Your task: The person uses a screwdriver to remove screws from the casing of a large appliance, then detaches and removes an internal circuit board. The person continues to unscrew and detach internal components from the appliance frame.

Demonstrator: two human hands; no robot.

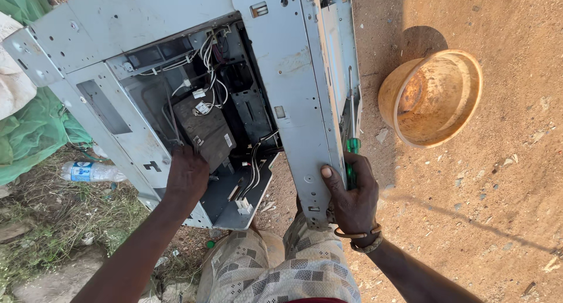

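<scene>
The opening in the grey chassis (176, 74) was crowded: white wires (210, 68) hung across its upper middle, a dark box (205, 133) filled the centre, and more cables (253, 162) ran down toward the lower lip. The left hand (186, 175) sat at the box's lower edge, blocking that gap. The right hand (352, 200) gripped the chassis's side panel with a green screwdriver (352, 156) pressed against it. To the right, bare dirt lay open up to a bowl (433, 97). On the left, green netting (29, 127) and a bottle (91, 171) hemmed the chassis in.
</scene>
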